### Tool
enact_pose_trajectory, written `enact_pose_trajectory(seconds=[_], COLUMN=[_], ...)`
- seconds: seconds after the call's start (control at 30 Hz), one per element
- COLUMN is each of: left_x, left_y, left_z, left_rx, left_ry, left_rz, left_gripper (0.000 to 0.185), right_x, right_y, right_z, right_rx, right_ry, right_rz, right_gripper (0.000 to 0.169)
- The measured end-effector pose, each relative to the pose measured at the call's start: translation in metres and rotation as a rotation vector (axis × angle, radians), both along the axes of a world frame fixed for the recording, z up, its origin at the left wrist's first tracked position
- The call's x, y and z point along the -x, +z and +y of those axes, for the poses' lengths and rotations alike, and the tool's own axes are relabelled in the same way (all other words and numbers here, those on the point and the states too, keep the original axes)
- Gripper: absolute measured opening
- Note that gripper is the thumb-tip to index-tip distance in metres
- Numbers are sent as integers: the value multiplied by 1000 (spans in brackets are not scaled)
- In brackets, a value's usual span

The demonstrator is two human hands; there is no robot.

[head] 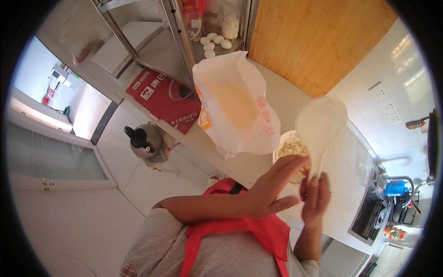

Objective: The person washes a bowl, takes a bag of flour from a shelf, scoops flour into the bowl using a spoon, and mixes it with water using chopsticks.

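My right hand (pixel 315 197) grips the handle of a white spoon-shaped paddle (pixel 322 121), its broad round head raised above the counter and blurred. Beside the handle, my left hand (pixel 277 187) is held flat with fingers extended and thumb apart, holding nothing. Behind the hands a white tub (pixel 278 152) contains pale yellow crumbly food (pixel 293 147); the hands and paddle cover part of it. Left of the tub stands a wide-mouthed white bag (pixel 242 138) with printed writing, with a pale powder (pixel 235 104) inside.
A metal shelf (pixel 235 45) behind the bag holds several white eggs (pixel 208 46). A wooden board (pixel 318 41) leans at the wall. A red printed package (pixel 162 100) lies left of the bag. A kettle (pixel 147 140) stands lower left; a sink (pixel 368 211) is at right.
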State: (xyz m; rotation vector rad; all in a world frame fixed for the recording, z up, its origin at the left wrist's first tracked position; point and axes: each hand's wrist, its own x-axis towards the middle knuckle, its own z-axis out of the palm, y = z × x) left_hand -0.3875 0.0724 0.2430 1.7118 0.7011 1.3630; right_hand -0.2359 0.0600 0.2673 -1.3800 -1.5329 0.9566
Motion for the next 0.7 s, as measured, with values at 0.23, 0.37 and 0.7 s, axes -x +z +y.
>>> enact_pose_trajectory(seconds=[0.23,0.37,0.7], left_x=[104,139,129], left_y=[-59,-117,-159], left_z=[31,67,89], left_rx=[-214,382,499], left_ry=[740,708,431], left_rz=[-271,-315,-288], left_gripper=[39,44,56], right_x=[76,125,106], right_y=[59,5,-83], right_z=[65,120,155], right_rx=[-424,-126,-78], right_ry=[233,388,549], right_rz=[-1057,-1360,-949], right_gripper=[16,8,16])
